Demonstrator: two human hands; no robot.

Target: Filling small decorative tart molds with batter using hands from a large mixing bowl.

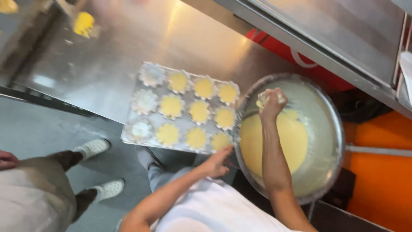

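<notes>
While right hand (271, 102) hangs over big metal bowl (332, 129), fingers clenched round small pale lump, batter-smeared. Bowl holds yellow batter (296, 141), sits right of tray, rim touching it. Left hand (218, 162) open, fingers spread, resting at near edge of mould tray (133, 137), by bowl rim; grasps nothing. Tray on steel table (107, 64): twelve fluted cups, nine filled yellow, left column of three pale. Another person's legs, white shoes (92, 148) at left on floor.

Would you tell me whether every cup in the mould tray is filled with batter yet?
No. Nine cups of the mould tray hold yellow batter; the three in its left column look pale and unfilled.
</notes>
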